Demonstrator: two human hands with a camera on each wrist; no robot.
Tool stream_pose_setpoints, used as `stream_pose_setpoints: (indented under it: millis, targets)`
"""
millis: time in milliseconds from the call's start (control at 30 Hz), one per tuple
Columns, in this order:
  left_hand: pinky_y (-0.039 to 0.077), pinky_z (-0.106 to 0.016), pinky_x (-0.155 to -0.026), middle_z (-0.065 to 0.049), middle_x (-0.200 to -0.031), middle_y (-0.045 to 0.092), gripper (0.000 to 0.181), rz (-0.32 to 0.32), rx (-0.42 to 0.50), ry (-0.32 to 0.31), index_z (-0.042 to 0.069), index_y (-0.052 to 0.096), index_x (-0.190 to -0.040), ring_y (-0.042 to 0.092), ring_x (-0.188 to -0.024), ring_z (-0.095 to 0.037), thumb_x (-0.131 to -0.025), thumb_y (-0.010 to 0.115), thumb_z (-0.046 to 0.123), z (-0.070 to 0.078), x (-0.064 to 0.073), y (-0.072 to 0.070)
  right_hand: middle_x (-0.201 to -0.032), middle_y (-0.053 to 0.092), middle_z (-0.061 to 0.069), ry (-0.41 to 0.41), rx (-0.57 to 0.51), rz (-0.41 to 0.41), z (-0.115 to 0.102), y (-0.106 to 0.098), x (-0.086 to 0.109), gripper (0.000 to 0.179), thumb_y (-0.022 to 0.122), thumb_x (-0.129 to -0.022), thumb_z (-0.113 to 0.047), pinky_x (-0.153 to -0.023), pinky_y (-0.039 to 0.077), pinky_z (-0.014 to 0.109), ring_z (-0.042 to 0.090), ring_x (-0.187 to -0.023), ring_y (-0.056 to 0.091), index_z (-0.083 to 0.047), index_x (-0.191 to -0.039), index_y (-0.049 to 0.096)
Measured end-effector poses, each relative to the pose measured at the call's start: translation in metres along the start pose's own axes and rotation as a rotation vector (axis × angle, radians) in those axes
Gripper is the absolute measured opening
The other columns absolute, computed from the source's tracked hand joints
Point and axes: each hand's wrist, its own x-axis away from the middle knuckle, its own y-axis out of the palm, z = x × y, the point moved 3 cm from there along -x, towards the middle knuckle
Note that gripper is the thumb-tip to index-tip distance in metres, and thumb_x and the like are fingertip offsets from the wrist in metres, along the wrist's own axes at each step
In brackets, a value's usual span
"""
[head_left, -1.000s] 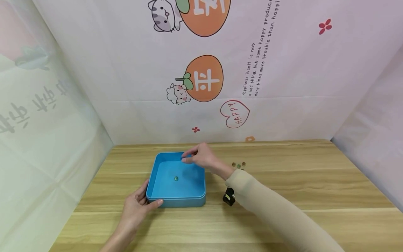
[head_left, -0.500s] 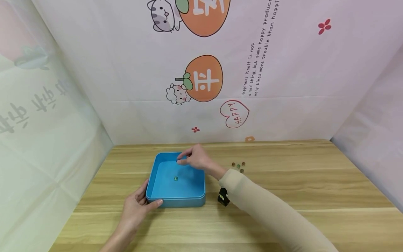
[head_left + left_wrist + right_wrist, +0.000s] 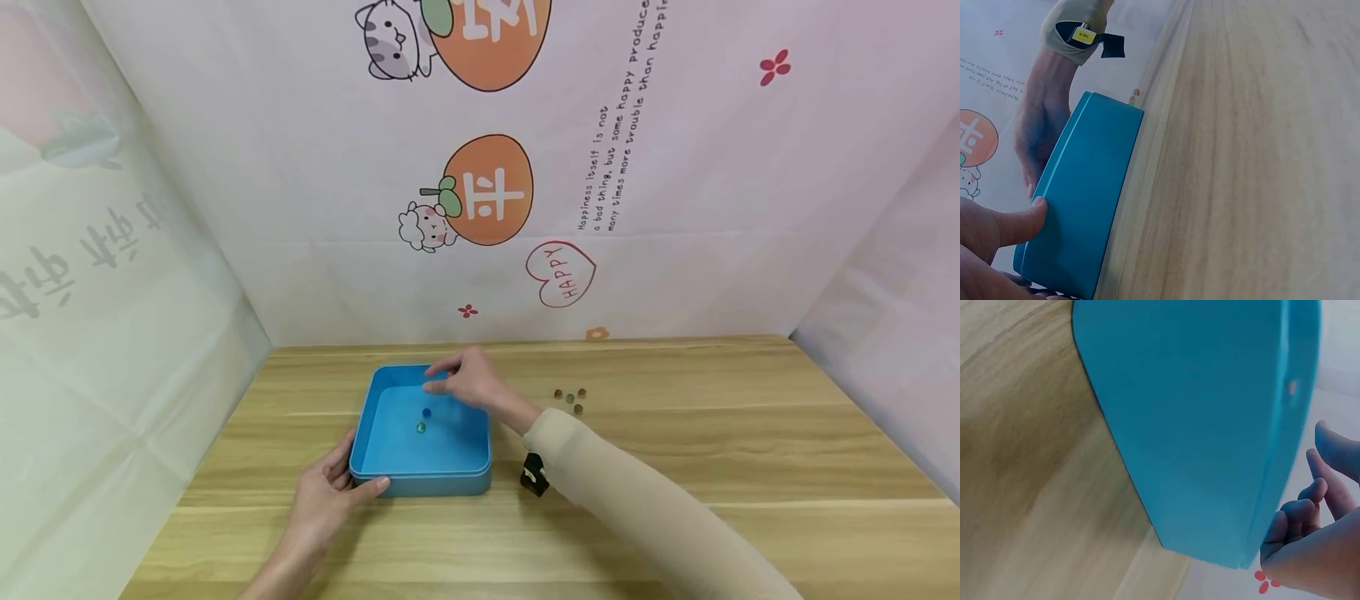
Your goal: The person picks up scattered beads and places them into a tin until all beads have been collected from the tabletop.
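A square blue box (image 3: 431, 486), lidless, stands on the wooden table. My left hand (image 3: 321, 498) grips its near left corner, thumb on the front wall and fingers along the left side; the left wrist view shows that thumb (image 3: 1025, 222) against the box wall. Inside, a dark blue marble (image 3: 427, 412) lies just behind a greenish marble (image 3: 421, 427). Over the box's far right part hovers my right hand (image 3: 474, 382), with nothing between its thumb and index finger. In the right wrist view those fingertips are parted, the other fingers of the right hand (image 3: 1316, 531) loosely bent beyond the rim.
Right of the box, several small marbles, brown ones (image 3: 582, 393) and a green one (image 3: 570, 398), sit on the table (image 3: 712, 450). A black wrist camera (image 3: 534, 475) hangs under the right sleeve. Printed white cloth (image 3: 337, 275) rises behind the table and at both sides.
The right hand moved slightly left over the box, then its fingers parted and let go of the blue marble, which now lies on the box floor. The left hand stayed on the corner.
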Motion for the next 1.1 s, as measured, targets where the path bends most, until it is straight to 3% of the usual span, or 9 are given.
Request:
stream_pose_setpoints:
  millis: [367,733,900,1100]
  targets:
    - [0.042,-0.049,-0.114,-0.028,-0.167,0.025,0.101,0.004,-0.002,-0.009,0.001,0.025,-0.166,0.03,-0.151,-0.045,-0.087,0.088,0.01,0.0,0.0,0.0,-0.084,0.069,0.002,-0.076,-0.032,0.049,0.0,-0.034,0.02,0.013,0.083,-0.093,-0.01,-0.06,0.038,0.026,0.018,-0.073,0.053,-0.001,-0.102,0.084]
    - [0.041,-0.048,-0.114,-0.027,-0.167,0.025,0.1,0.006,-0.007,-0.008,0.001,0.026,-0.166,0.03,-0.151,-0.045,-0.087,0.088,0.008,0.001,0.0,0.0,-0.076,0.057,0.004,-0.038,-0.052,0.067,0.023,-0.068,0.044,0.013,0.082,-0.094,-0.011,-0.054,0.033,0.025,0.018,-0.067,0.047,-0.003,-0.104,0.084]
    - [0.041,-0.049,-0.114,-0.027,-0.167,0.025,0.1,0.001,-0.01,-0.009,0.001,0.025,-0.166,0.029,-0.151,-0.045,-0.088,0.087,0.008,0.001,0.0,0.001,-0.076,0.056,0.004,0.007,-0.029,0.073,0.038,-0.079,0.054,0.013,0.082,-0.094,-0.011,-0.055,0.034,0.025,0.018,-0.069,0.046,-0.004,-0.105,0.084]
    - [0.042,-0.049,-0.114,-0.026,-0.168,0.024,0.1,-0.002,-0.008,-0.012,0.001,0.025,-0.166,0.028,-0.152,-0.044,-0.088,0.087,0.009,0.0,-0.001,0.001,-0.076,0.056,0.006,0.001,-0.007,0.109,0.056,-0.097,0.067,0.014,0.08,-0.095,-0.011,-0.056,0.036,0.026,0.02,-0.069,0.046,-0.004,-0.106,0.083]
